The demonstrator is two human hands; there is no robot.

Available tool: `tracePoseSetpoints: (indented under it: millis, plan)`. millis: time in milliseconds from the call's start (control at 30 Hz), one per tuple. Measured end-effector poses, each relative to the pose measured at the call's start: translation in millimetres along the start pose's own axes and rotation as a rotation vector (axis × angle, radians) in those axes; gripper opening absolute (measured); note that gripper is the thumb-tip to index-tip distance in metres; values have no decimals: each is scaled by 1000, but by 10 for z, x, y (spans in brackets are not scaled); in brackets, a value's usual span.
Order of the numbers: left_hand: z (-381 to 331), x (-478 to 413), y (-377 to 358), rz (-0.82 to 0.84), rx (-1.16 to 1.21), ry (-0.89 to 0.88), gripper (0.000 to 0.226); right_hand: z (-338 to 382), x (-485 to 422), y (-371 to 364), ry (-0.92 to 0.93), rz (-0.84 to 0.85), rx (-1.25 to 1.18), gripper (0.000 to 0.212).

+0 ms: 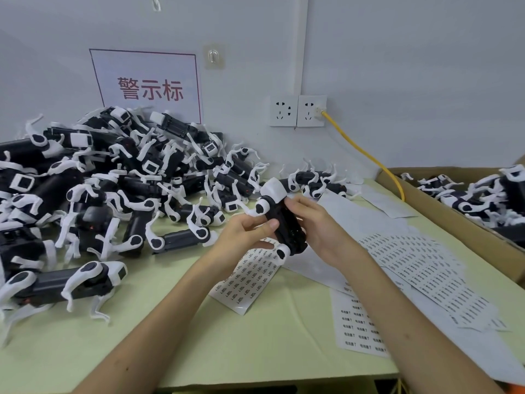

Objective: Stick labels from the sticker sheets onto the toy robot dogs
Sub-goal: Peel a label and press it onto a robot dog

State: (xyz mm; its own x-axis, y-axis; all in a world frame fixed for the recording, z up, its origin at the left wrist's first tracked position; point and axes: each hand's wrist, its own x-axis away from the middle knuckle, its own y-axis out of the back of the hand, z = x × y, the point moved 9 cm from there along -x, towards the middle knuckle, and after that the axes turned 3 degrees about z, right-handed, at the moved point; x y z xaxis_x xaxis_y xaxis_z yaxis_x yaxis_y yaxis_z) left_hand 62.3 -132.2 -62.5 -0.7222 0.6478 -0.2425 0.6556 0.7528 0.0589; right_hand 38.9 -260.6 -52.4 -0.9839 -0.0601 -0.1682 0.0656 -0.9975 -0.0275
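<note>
Our forearms (159,322) are lying nearest, crossing the pale green table (255,345) toward its middle. Left of our left hand (241,237), a big pile of toy robot dogs (113,180) is spreading back to the wall, black bodies and white legs tangled together. Right of our right hand (318,226), a cardboard box (454,220) is holding more dogs (483,194). Fanned sticker sheets (426,268) are lying just right of the right wrist, one sheet (250,280) is lying beneath the left hand, and another sheet (358,325) is lying under the right forearm.

Between the hands we are holding one toy robot dog (284,220) above the sheets, its white head pointing away and tilting left. Our left fingers are curling round its lower side, with the thumb pressing on the black body; our right fingers are wrapping round the other side.

Beyond the hands, a red-lettered sign (147,86), two wall sockets (297,110) and a yellow cable (363,152) are showing against the wall.
</note>
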Motion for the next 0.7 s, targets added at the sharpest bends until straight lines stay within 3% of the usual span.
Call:
tracePoseSetpoints:
  millis: [167,300,367,433,533,633,700]
  plan:
    - [-3,11,-19,38,61,16,20,-37,29,-35,-64,28,-90,31]
    - [-10,7,27,30,177,5,29,57,27,-84,11,57,-132,13]
    - [-23,2,69,-2,230,9,49,87,16,-100,48,64,-164,8]
    - [-16,-2,105,-25,267,13,61,106,17,-99,77,72,-164,10]
    - [-4,-7,168,-78,301,24,57,101,11,-104,86,75,-115,19]
    - [18,-18,230,-149,343,52,59,22,-31,-16,49,-50,-47,21]
    - [41,-7,288,-206,386,80,52,-62,-43,130,-2,-205,197,24]
